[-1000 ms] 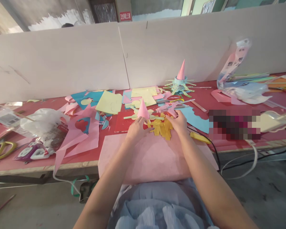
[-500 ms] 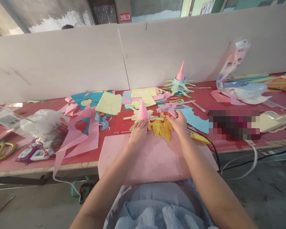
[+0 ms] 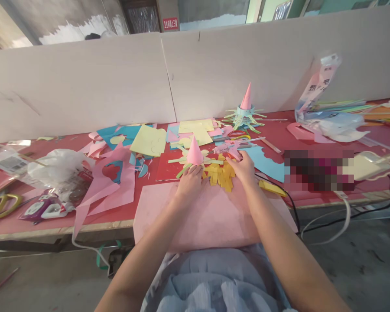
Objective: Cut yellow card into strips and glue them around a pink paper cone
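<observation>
A small pink paper cone (image 3: 194,154) stands upright on a ring of light-green paper strips (image 3: 182,161). My left hand (image 3: 190,181) rests at the cone's base, its fingertips closed on the lower edge. Just to the right, my right hand (image 3: 245,167) presses down on a bunch of yellow cut paper strips (image 3: 221,174), fingers curled over them. Both hands lie on a large pink paper sheet (image 3: 208,216) that hangs over the table's front edge. A finished pink cone with a blue and green fringe (image 3: 245,108) stands farther back.
Coloured paper sheets and scraps (image 3: 149,138) cover the red table (image 3: 35,216). Yellow-handled scissors (image 3: 1,204) and a white plastic bag (image 3: 56,164) lie at the left. Packaged paper (image 3: 321,108) lies at the right. A cardboard wall (image 3: 84,82) closes the back.
The pink cone went from tilted to upright on the green strips, and my left hand slid slightly nearer under its base. My right hand stayed on the yellow strips.
</observation>
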The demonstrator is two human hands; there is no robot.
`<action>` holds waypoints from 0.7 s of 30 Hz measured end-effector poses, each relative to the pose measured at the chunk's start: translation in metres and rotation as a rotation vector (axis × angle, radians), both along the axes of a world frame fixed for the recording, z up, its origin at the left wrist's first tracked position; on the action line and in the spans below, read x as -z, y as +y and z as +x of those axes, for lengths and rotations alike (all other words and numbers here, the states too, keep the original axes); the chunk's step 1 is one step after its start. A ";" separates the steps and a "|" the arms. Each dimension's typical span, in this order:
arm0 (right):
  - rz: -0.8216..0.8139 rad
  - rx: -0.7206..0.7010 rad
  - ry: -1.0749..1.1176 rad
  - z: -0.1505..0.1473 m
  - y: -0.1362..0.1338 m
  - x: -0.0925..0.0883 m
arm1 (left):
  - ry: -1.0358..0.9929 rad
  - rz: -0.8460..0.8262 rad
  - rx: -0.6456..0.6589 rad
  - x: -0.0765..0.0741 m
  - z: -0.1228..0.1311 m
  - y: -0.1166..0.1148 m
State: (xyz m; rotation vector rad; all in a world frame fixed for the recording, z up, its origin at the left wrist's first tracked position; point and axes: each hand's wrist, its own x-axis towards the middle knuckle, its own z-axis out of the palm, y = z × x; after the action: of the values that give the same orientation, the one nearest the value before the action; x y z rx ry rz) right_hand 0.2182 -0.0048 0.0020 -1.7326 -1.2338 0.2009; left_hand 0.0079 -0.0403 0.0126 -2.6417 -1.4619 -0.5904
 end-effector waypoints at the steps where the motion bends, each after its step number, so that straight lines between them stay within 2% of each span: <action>1: 0.001 0.000 0.001 0.000 0.000 0.000 | -0.001 0.003 0.001 0.000 0.000 0.000; 6: 0.002 0.000 0.008 0.001 0.001 0.001 | 0.005 0.021 0.006 -0.001 0.000 -0.002; 13: 0.014 -0.006 0.006 0.000 0.000 0.000 | 0.039 0.092 -0.094 -0.002 0.004 -0.005; 21: 0.038 -0.008 0.001 0.000 0.001 0.001 | 0.080 0.090 -0.073 0.003 0.010 -0.007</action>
State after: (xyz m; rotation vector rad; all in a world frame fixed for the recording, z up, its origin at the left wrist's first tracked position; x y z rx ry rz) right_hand 0.2182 -0.0039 0.0008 -1.6948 -1.2361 0.1819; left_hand 0.0184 -0.0472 0.0096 -2.5017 -1.4662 -0.5250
